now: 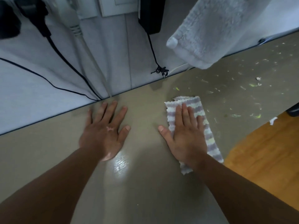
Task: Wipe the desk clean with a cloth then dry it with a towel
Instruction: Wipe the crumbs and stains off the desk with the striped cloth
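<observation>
**Cloth under your right grip, scraps off toward two o'clock**

The counter [145, 191] filled most of your view, a grey-tan top running from 9 o'clock out to 2 o'clock along a pale partition [40, 70]. A fluffy pale towel [218, 29] hung at 1 o'clock, above the counter's back edge and well apart from both grips.

The striped cloth [208, 131] lay flat on the counter to the right of centre. Its long axis ran nearly 12 to 6, tipped a little toward 11 and 5.

Your right grip [187, 135] pressed the cloth down with straight fingers and a flat palm, curled round nothing. Your left grip [103, 133] rested bare on the counter at 9 o'clock, fingers spread, holding nothing.

Small pale and green scraps [252, 85] littered the top from 1 to 3 o'clock of the cloth; I saw none on the left.

I judge the wiping was unfinished. The dirty patch lay on the right grip's side, and a push toward 2 o'clock would bring the cloth's long edge onto the scraps. The towel's turn had not come.
</observation>
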The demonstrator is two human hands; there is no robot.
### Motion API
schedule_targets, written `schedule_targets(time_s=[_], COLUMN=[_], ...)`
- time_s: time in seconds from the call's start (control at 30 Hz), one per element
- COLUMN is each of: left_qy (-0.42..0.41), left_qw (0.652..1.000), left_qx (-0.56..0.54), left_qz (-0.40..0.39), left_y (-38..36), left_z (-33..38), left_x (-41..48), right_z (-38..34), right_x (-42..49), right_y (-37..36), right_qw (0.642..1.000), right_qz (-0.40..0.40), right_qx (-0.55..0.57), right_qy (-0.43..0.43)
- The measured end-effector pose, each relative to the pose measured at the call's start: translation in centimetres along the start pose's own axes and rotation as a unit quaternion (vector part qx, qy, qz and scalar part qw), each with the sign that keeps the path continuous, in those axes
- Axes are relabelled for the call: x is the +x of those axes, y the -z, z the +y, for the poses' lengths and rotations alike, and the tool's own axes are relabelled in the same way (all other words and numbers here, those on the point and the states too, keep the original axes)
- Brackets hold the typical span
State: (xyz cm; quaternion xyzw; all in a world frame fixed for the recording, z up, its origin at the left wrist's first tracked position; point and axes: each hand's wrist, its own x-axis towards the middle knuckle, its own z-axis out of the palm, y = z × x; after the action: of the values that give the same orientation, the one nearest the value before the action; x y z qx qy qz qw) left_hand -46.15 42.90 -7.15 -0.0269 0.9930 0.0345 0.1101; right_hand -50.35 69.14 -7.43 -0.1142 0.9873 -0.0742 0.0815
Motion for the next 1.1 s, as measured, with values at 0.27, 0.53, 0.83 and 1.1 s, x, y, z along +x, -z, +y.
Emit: schedule_targets(time_s=[0.27, 0.53, 0.83, 1.1], left_qy=[0.054, 0.038, 0.037, 0.034], left_qw=[0.998, 0.999, 0.999, 0.999], left_qx=[-0.009, 0.002, 0.002, 0.011], left_qz=[0.003, 0.016, 0.017, 0.017], left_y=[0.2, 0.3, 0.2, 0.2], left_z=[2.2, 3.0, 2.8, 2.8], left_x=[0.8, 1.7, 2.0, 2.3], right_z=[-3.0, -3.6, 2.9, 6.6], right_x=[-3.0, 6.0, 13.3, 15.9], right_y=[-1.0, 0.8, 2.4, 2.7], right_qw=[0.982, 0.976, 0.998, 0.994], right_qz=[-0.027, -0.054, 0.001, 0.021], right_qx=[-0.021, -0.025, -0.030, 0.012], right_qy=[0.188, 0.208, 0.056, -0.103])
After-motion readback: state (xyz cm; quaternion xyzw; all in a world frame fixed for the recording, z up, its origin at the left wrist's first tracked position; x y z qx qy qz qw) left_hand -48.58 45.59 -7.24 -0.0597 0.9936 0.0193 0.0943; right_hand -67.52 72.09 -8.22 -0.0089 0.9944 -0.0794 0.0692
